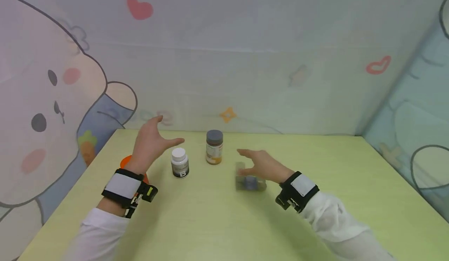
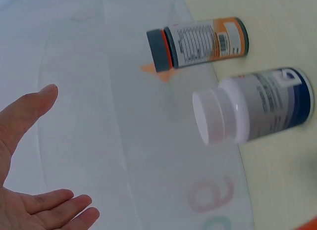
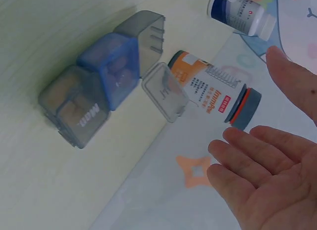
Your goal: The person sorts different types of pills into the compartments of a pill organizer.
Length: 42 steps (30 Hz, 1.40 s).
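My left hand [image 1: 150,143] is raised over the table's left side, thumb and fingers spread apart, holding nothing. To its right stands a white bottle [image 1: 180,163] with a white cap and a dark lower band. Further back is a brown bottle [image 1: 214,148] with a grey cap and a white-and-orange label. My right hand [image 1: 263,166] hovers above a small pill box [image 1: 250,183], fingers extended and nothing in them. In the right wrist view the box has a blue compartment [image 3: 111,67] between two grey ones; one grey lid [image 3: 166,93] stands open.
An orange object [image 1: 125,161] sits mostly hidden behind my left wrist. The pale yellow table [image 1: 203,222] ends at a printed cloth backdrop [image 1: 252,77], with another cloth panel [image 1: 414,136] on the right.
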Motion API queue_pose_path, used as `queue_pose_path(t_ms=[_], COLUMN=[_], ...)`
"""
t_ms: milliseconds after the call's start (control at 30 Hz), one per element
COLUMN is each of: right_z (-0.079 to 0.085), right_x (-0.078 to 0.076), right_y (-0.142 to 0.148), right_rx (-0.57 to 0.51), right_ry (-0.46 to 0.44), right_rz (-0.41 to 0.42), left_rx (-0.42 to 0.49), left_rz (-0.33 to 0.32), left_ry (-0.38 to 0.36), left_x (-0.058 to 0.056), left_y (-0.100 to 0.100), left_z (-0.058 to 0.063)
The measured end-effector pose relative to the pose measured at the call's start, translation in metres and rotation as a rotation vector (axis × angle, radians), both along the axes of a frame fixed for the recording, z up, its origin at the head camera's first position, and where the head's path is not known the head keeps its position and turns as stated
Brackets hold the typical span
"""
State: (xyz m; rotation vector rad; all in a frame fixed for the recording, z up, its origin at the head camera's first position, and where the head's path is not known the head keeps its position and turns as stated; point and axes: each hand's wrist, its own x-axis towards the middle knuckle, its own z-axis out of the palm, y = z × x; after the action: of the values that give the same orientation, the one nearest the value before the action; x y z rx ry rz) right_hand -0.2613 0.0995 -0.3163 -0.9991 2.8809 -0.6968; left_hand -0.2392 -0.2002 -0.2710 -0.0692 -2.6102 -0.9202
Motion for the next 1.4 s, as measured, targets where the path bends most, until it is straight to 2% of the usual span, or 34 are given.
queue_pose_path(t_ms=[100,200,400,533,733,833,1000,1200,1300,1400], right_z=[-0.009,-0.018,-0.031,-0.04,-0.049,-0.05,-0.051,-0.05,-0.05,-0.052], right_x=[-0.002,-0.005,-0.007,-0.007,-0.005,-0.002,0.0,0.0,0.0,0.0], right_y=[0.005,0.009,0.018,0.023,0.025,0.025,0.025,0.027,0.027,0.028], right_rx=[0.028,0.057,0.096,0.117,0.089,0.074,0.062,0.064,0.062,0.056], right_ry=[-0.019,-0.057,-0.107,-0.096,-0.12,-0.136,-0.133,-0.111,-0.109,-0.112], right_rz=[-0.016,-0.038,-0.043,-0.023,-0.047,-0.057,-0.049,-0.045,-0.04,-0.039], left_rx=[0.012,0.03,0.042,0.059,0.166,0.208,0.238,0.229,0.169,0.112], left_rz=[0.027,0.043,0.026,-0.005,-0.064,-0.076,-0.067,-0.042,-0.006,0.017], left_ry=[-0.01,-0.051,-0.164,-0.245,-0.331,-0.353,-0.387,-0.345,-0.264,-0.156], left_x=[0.011,0.022,0.036,0.038,0.037,0.037,0.033,0.029,0.033,0.041], left_y=[-0.023,-0.044,-0.077,-0.089,-0.097,-0.099,-0.099,-0.098,-0.096,-0.09], left_z=[0.0,-0.005,-0.028,-0.049,-0.077,-0.087,-0.094,-0.099,-0.099,-0.091])
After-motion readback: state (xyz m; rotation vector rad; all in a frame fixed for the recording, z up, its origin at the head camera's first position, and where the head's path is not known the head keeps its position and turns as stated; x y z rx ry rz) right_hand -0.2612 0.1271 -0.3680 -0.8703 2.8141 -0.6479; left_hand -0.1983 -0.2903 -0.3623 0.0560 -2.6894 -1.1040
